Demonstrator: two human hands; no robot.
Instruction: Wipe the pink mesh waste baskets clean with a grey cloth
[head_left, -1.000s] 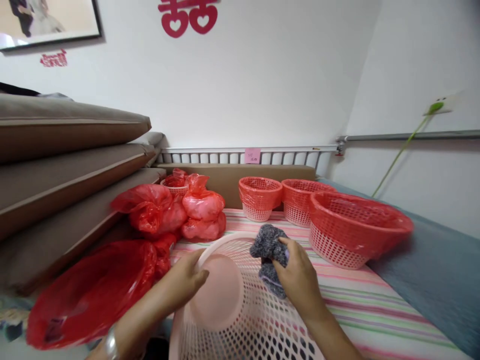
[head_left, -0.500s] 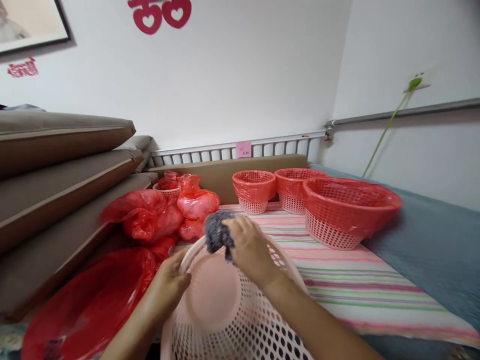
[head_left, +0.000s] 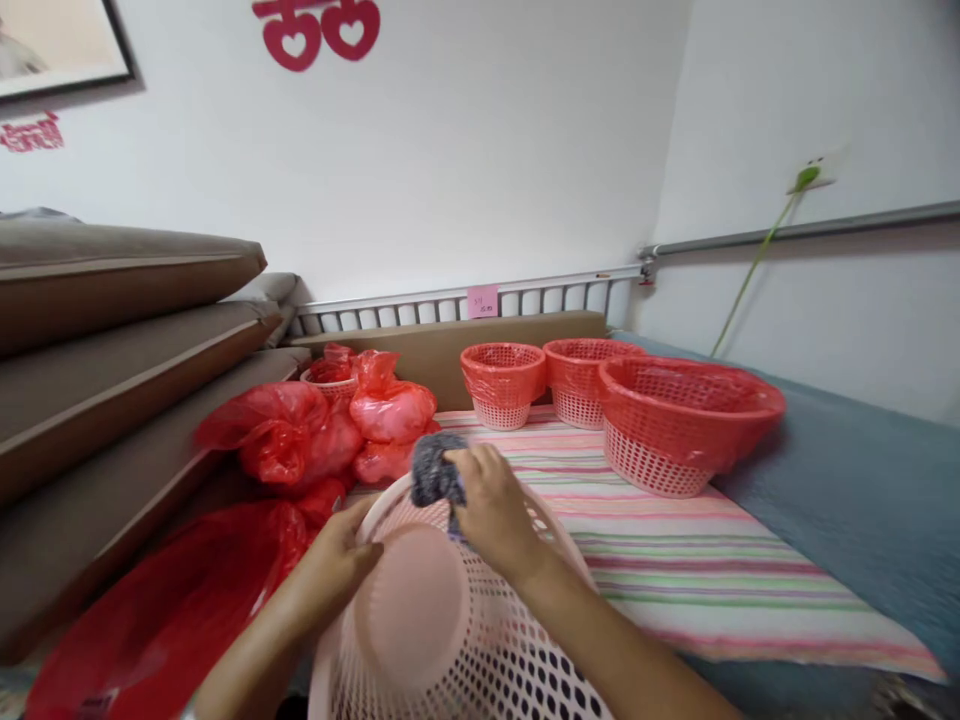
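Note:
A pink perforated plastic basket is tilted at the bottom centre, its round solid base and mouth facing me. My left hand grips the left part of its rim, thumb on the inside. In my right hand, fingers closed, is a dark grey cloth, which lies against the far part of the rim. The lower part of the basket runs out of the picture.
Three pink baskets lined with red plastic stand on a striped cloth. Red bags lie at the left beside stacked brown cushions. Behind is a radiator.
The view has shifted a little, and the surroundings sit slightly further left. The basket is tilted a bit differently, with both hands still on it and the cloth still at its rim.

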